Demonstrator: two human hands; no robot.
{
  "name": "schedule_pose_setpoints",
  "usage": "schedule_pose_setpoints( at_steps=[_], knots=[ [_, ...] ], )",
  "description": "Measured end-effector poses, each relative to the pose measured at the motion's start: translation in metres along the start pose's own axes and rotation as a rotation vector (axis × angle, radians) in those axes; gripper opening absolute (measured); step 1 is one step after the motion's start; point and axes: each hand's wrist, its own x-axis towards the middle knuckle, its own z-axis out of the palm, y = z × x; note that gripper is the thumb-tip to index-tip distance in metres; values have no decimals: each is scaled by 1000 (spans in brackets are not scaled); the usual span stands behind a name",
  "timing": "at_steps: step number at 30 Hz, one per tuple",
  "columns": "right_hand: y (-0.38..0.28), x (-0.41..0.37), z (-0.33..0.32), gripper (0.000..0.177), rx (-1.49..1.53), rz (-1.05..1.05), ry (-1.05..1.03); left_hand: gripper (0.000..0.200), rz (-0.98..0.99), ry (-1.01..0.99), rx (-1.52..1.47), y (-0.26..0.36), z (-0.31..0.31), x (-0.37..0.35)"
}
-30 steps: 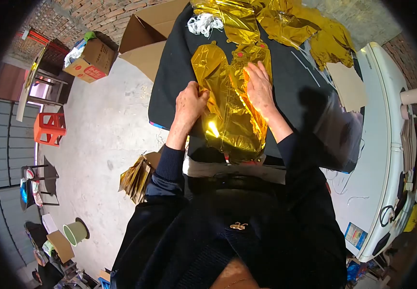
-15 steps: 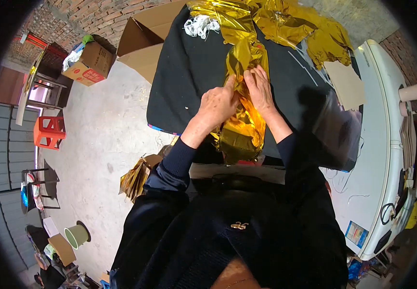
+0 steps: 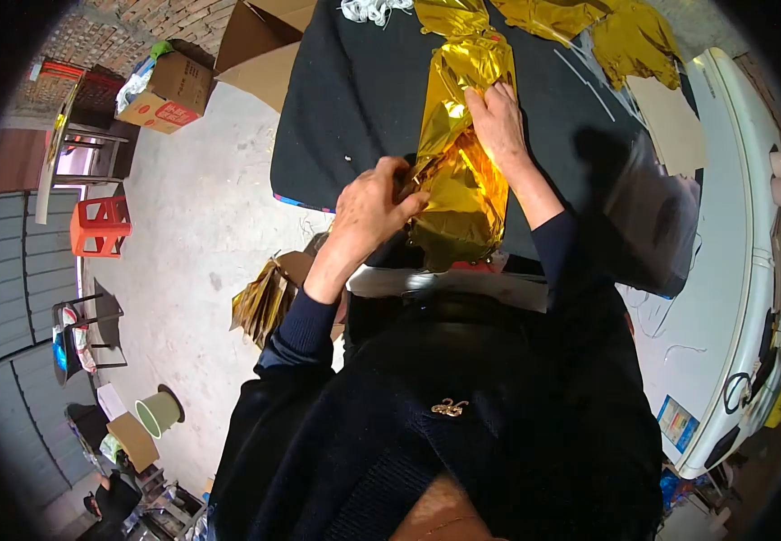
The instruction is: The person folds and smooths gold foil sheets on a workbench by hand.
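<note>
A long, crinkled piece of shiny gold foil (image 3: 458, 212) lies lengthwise toward me on a black-covered table (image 3: 354, 108). My left hand (image 3: 368, 206) is at its left edge, with thumb and curled fingers closed on a gathered fold of the foil. Higher up, my right hand (image 3: 498, 131) rests on the foil's right side, its fingers bent and pinching the material. Creases run between the two hands, and the near end of the foil lies flat close to the table's front edge.
More gold foil (image 3: 638, 50) is heaped at the far right beside thin white sticks (image 3: 586, 86) and a cardboard piece (image 3: 670, 126). White string (image 3: 374, 9) lies at the far left. Clear plastic (image 3: 652, 212) sits right. Folded gold foil (image 3: 262, 305) stands low left.
My left hand has moved left and toward me, from the foil's middle to its left edge. My right hand stays on the foil's right side. The view has shifted slightly.
</note>
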Motion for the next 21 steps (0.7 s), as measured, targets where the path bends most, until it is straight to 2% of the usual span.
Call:
schedule_pose_setpoints(
  at_steps=[2,4,6,9,15,16,17,19,21],
  knots=[
    [1,0,0,29,2,14,-14,47,-40,35,-178,-16,6,-11],
    [1,0,0,28,15,10,-4,44,-64,-21,-329,-36,19,-14],
    [-1,0,0,28,32,-17,25,36,-158,-102,-515,-31,18,-18],
    [-1,1,-4,32,-4,82,-57,23,-207,-113,-703,-14,15,-28],
    [1,1,-4,31,25,59,-45,25,-155,119,-829,-22,44,-41],
    [5,-1,-1,29,4,-13,-7,25,-149,190,-705,-20,48,-47],
    [9,-1,0,28,-37,-33,-23,23,-159,291,-346,3,40,-52],
    [19,-2,0,27,-119,-72,-52,21,-33,428,-42,-4,51,-57],
    [13,-2,-1,27,-52,-65,-13,21,-6,417,28,-5,54,-63]
  ],
)
